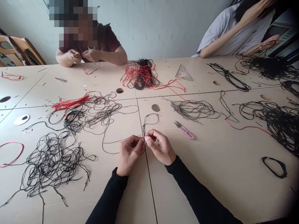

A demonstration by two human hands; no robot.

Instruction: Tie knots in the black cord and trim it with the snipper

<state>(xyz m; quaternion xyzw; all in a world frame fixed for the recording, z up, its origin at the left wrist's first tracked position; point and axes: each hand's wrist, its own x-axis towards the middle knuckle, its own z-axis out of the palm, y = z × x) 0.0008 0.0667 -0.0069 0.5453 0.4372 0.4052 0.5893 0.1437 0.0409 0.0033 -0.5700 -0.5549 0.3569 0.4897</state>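
Laminate surface buried in tangles here; left hand and right hand both pinch one black cord, which could slip free if that grip loosens.

Black cord looked matt, fine, slightly rough; red cord had a faint sheen. Tabletop was smooth pale wood-grain laminate. Thread snips: bare metal blades, pink plastic handles. Set square: clear plastic. Sleeves: black cloth.
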